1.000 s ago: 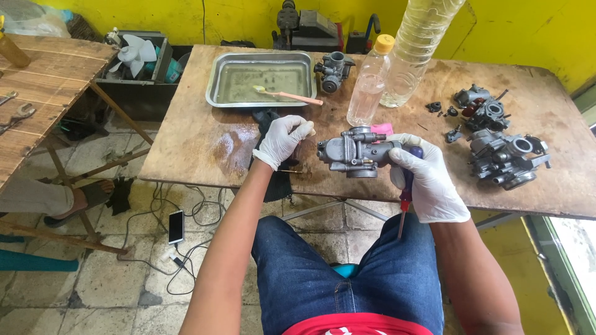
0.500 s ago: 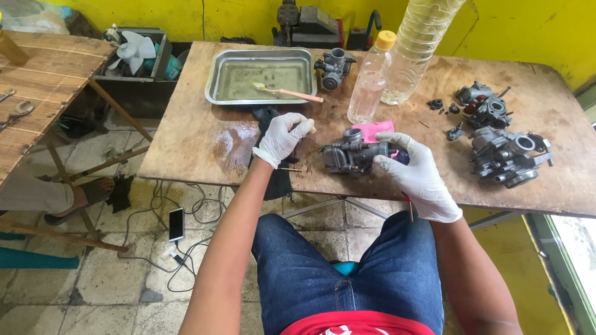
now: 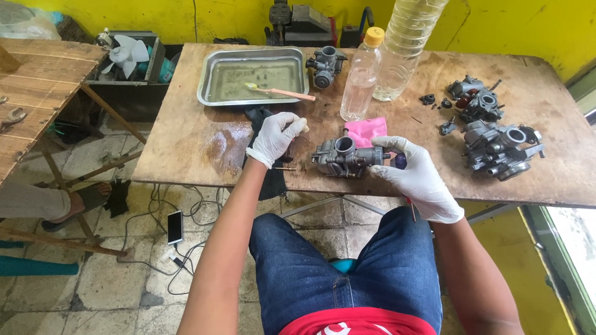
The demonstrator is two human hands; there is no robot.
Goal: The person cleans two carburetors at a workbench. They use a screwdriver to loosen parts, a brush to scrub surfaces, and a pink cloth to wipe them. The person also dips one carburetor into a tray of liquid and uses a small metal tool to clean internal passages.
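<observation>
You work in bright, even daylight; it is strongest at the lower right corner, where the view washes out to white. Shadows on the brown wooden counter (image 3: 186,142) are soft and short. A wet patch on it gives a dull sheen, and the shallow metal tray (image 3: 214,74) glints mildly. Focus is sharp throughout, with wide-angle bending of straight edges toward the borders.

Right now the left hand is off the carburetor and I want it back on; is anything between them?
Nothing visible: bare wooden table lies between the left hand and the carburetor, which the right hand touches.
</observation>
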